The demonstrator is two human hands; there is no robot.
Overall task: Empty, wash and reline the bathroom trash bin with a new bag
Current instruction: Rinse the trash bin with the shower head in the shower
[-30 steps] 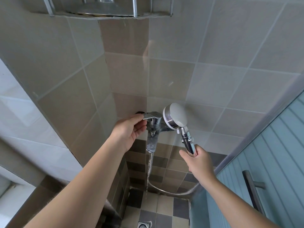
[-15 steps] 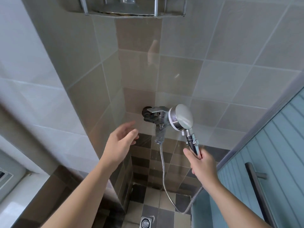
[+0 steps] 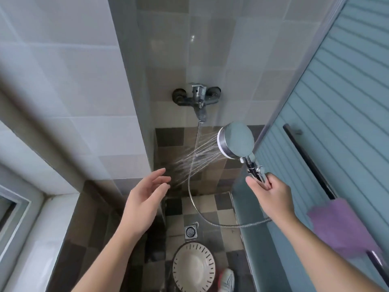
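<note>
Right hand [image 3: 271,193] grips the spraying shower head [image 3: 236,140] by its handle; left hand [image 3: 145,199] spread wide, empty. Bin [image 3: 193,268] looks light, rigid plastic, likely slippery wet: hold its rim.

**Tight shower stall, bin open below**

My left hand [image 3: 145,204] hangs open in the gap between the tiled wall corner [image 3: 134,123] and the hose [image 3: 194,165], its fingers [image 3: 160,178] just short of the spray [image 3: 195,157] crossing the stall. My right hand [image 3: 271,197] grips the shower head [image 3: 236,141] handle, close against the glass door [image 3: 347,102], whose bar [image 3: 307,161] and purple towel [image 3: 341,226] crowd that side. The hose loops low across the middle, from the faucet [image 3: 196,96] to my right wrist. Beneath it, the floor [image 3: 210,207] around the drain [image 3: 191,232] lies bare, and the bin [image 3: 193,267] stands open-mouthed, my shoe [image 3: 228,280] just beside it.
</note>
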